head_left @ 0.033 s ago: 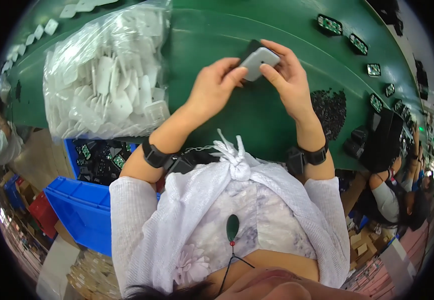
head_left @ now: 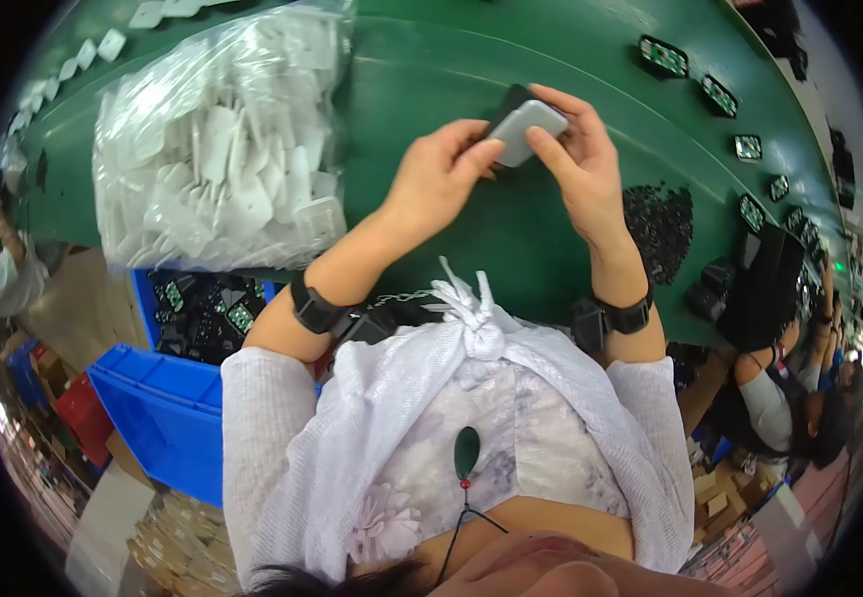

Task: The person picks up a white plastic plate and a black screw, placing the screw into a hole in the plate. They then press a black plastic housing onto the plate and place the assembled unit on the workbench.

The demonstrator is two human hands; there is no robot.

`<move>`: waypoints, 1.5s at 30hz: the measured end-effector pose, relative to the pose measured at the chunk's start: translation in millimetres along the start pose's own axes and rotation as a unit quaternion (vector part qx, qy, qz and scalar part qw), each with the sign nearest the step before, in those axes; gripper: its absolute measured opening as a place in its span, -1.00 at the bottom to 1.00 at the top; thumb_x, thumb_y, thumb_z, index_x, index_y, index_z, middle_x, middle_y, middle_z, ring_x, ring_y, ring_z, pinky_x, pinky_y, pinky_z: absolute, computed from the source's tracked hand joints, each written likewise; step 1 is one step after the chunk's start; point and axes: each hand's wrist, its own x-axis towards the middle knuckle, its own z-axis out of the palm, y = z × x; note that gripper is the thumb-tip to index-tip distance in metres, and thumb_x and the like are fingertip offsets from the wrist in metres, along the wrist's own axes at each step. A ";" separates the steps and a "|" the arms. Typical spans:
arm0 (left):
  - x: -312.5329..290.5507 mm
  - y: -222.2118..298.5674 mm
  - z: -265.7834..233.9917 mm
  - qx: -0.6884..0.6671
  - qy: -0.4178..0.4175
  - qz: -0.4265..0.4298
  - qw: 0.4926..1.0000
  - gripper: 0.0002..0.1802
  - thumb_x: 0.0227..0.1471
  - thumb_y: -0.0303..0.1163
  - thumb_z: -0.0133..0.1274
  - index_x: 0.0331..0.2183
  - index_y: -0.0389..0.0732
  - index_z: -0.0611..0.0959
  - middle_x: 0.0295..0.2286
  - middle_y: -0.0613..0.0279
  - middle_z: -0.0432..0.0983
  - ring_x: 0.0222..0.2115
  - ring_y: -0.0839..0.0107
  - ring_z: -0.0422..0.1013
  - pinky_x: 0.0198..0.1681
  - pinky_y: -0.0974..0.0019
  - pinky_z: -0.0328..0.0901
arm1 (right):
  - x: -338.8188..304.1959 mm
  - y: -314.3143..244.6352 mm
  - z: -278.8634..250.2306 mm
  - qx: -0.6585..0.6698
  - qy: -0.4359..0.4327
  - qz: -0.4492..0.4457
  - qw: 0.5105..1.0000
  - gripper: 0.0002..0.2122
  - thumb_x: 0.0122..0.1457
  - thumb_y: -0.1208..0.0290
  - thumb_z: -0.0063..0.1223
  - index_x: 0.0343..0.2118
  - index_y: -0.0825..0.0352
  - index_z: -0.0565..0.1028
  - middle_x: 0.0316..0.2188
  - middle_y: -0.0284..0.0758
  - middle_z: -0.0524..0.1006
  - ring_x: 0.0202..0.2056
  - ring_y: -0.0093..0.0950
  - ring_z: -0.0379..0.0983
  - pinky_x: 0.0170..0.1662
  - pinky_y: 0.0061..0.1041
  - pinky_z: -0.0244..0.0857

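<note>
Over the green table, my two hands hold a small rounded-rectangular piece between them, with a light grey plastic cover [head_left: 529,134] lying against a black casing [head_left: 508,102]. My left hand [head_left: 436,177] pinches the near left end with thumb and fingers. My right hand [head_left: 585,159] wraps the other end, its thumb pressed on the grey face and its fingers behind. Whether the cover is fully seated on the casing I cannot tell. The fingers hide part of the black casing.
A clear plastic bag [head_left: 222,149] of white covers lies left. Small black parts [head_left: 658,231] are heaped right, near a line of black housings with green boards [head_left: 663,56]. A blue crate [head_left: 143,298] of black parts and a blue bin [head_left: 158,413] stand lower left. Another person [head_left: 774,408] sits right.
The whole view has shifted slightly. My right thumb now covers the small dark spot that showed on the grey cover. Both hands keep their hold.
</note>
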 end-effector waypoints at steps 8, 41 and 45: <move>-8.8 12.9 -9.9 0.093 0.051 0.099 0.989 -0.66 0.10 -0.29 0.11 -0.16 -0.33 0.57 -0.42 0.12 0.54 -0.45 0.36 0.47 -0.34 0.30 0.36 | 15.0 -9.1 5.3 -0.063 0.048 -0.095 0.992 -0.63 0.16 0.59 0.13 0.05 0.44 0.40 -0.08 -0.28 0.47 -0.07 -0.54 0.40 0.05 -0.55 0.27; -16.9 43.2 -14.1 0.087 0.043 0.055 0.994 -0.48 0.10 -0.34 0.15 0.03 -0.37 0.40 -0.31 -0.01 0.55 -0.36 0.41 0.52 -0.38 0.41 0.42 | 2.7 -9.4 33.0 0.059 0.019 -0.008 0.998 -0.62 0.24 0.35 0.08 0.08 0.35 0.38 -0.11 -0.34 0.48 -0.06 -0.56 0.37 0.07 -0.52 0.22; -17.6 35.5 -15.0 -0.005 0.033 0.037 0.999 -0.53 0.13 -0.36 0.12 0.01 -0.38 0.42 -0.30 0.06 0.56 -0.35 0.47 0.50 -0.38 0.44 0.42 | 4.1 -12.8 18.7 0.011 -0.016 -0.005 1.000 -0.63 0.29 0.28 0.01 0.07 0.36 0.39 -0.10 -0.35 0.48 -0.04 -0.57 0.36 0.07 -0.53 0.20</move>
